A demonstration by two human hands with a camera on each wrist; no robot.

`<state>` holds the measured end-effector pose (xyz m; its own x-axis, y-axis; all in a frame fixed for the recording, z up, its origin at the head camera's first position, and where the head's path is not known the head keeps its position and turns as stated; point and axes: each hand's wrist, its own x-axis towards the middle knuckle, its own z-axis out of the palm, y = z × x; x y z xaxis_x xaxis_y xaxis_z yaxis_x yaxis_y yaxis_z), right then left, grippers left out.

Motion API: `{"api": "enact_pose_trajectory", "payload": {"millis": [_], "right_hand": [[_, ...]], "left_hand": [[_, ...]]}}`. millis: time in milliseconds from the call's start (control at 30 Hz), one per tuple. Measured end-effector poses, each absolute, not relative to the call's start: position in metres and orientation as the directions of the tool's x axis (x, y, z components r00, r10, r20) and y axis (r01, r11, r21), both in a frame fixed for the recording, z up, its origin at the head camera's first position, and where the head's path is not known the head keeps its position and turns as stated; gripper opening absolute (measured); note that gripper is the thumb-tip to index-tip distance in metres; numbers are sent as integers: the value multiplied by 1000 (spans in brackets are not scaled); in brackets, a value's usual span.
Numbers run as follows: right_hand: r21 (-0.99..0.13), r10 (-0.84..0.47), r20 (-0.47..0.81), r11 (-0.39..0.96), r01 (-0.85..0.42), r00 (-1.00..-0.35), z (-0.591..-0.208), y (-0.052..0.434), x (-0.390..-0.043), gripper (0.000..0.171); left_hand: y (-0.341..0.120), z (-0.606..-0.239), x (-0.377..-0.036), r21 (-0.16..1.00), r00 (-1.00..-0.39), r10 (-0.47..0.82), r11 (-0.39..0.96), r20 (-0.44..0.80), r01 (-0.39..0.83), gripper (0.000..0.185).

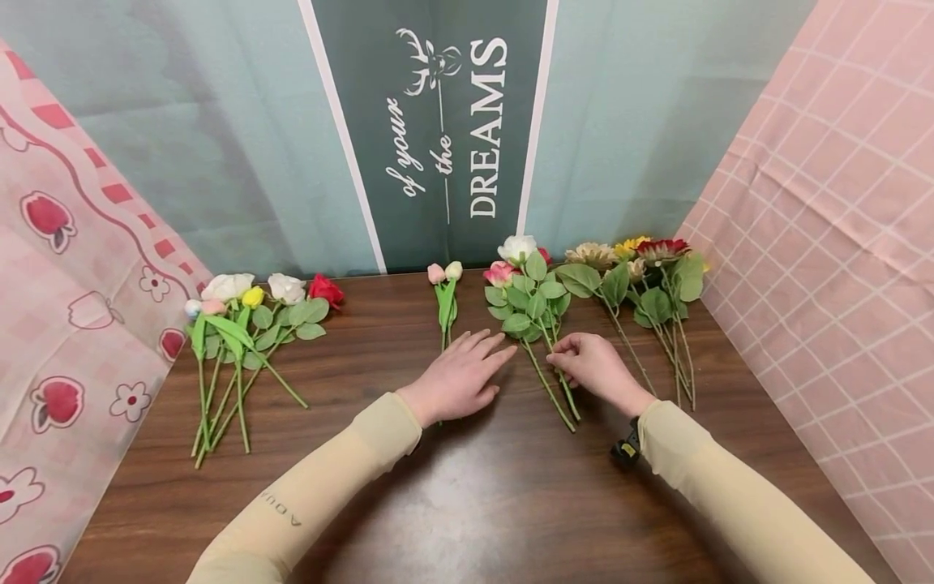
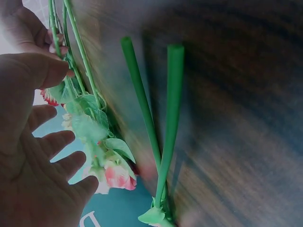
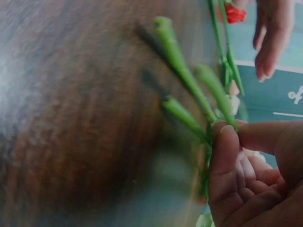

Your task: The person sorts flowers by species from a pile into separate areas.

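Note:
My right hand [image 1: 594, 369] pinches one green rose stem [image 3: 218, 90] between thumb and forefinger, low on the stem. That stem belongs to a small cluster of a white rose [image 1: 517, 248], a pink rose [image 1: 500, 273] and a partly hidden red one, lying on the table with leafy stems. My left hand [image 1: 463, 377] hovers left of these stems, fingers extended and apart, holding nothing. Below it lie two tulips, one pink [image 1: 435, 273] and one cream [image 1: 454, 270]; the hand covers part of their stems in the head view, while the left wrist view shows the stem ends [image 2: 175, 90].
On the left lies a pile of white roses [image 1: 228, 286], a red rose [image 1: 325, 290] and several tulips, stems crossing. At right are beige, yellow and dark red daisy-like flowers [image 1: 662, 250]. Cloth walls enclose the brown table [image 1: 467, 519] at back and sides.

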<state>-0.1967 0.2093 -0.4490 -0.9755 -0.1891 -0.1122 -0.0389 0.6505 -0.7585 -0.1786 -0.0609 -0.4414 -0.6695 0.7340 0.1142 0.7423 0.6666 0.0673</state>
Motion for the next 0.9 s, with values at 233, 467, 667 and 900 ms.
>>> {"api": "enact_pose_trajectory", "payload": {"millis": [233, 467, 667, 900], "right_hand": [[-744, -189, -126, 668, -33, -974, -456, 204, -197, 33], [-683, -202, -58, 722, -108, -978, -462, 200, -199, 30], [-699, -224, -80, 708, -106, -971, -465, 193, -198, 31], [-698, -197, 12, 700, -149, -980, -454, 189, -195, 28]], "left_hand": [[-63, -442, -174, 107, -646, 758, 638, 92, 763, 66], [-67, -443, -172, 154, -635, 768, 620, 82, 770, 65], [-73, -442, -172, 159, -645, 761, 630, 69, 760, 65], [-101, -437, -175, 197, -692, 713, 667, 111, 718, 63]]}}
